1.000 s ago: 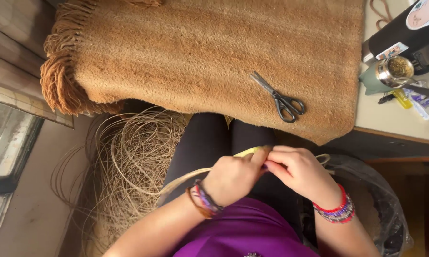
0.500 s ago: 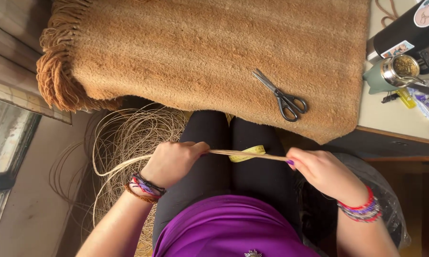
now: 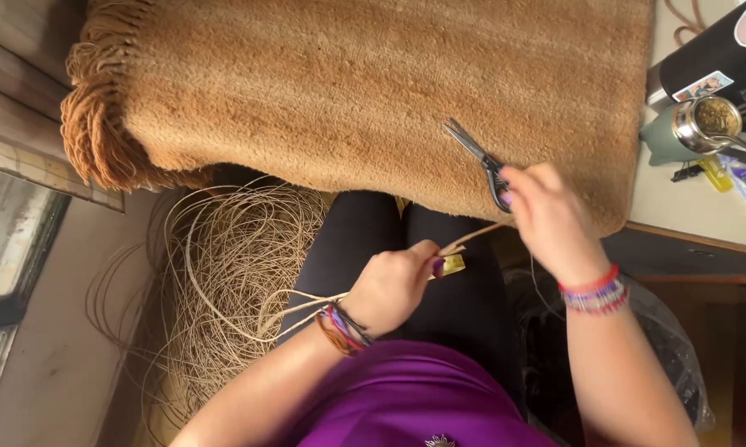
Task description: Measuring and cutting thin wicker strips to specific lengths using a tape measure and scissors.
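Observation:
My left hand [image 3: 394, 285] is closed around a thin tan reed strand [image 3: 307, 302] and a bit of yellow measuring tape [image 3: 453, 264], above my lap in black trousers. The strand runs left into a big loose coil of reed [image 3: 232, 273] on the floor, and its short end points up to the right. My right hand [image 3: 547, 217] is over the edge of a tan fringed blanket [image 3: 348, 91]. Its fingers are curled on the handles of grey scissors [image 3: 471, 146], which lie flat on the blanket with the blades pointing up-left.
A table edge [image 3: 688, 232] at the right carries a black bottle [image 3: 712, 58], a green cup with a metal rim [image 3: 688, 128] and small items. A black plastic bag [image 3: 671, 364] sits by my right arm. A window frame [image 3: 9, 248] is at the left.
My right hand let go of the strand's end and rose to the scissors on the blanket. My left hand slid right along the strand to the measuring tape.

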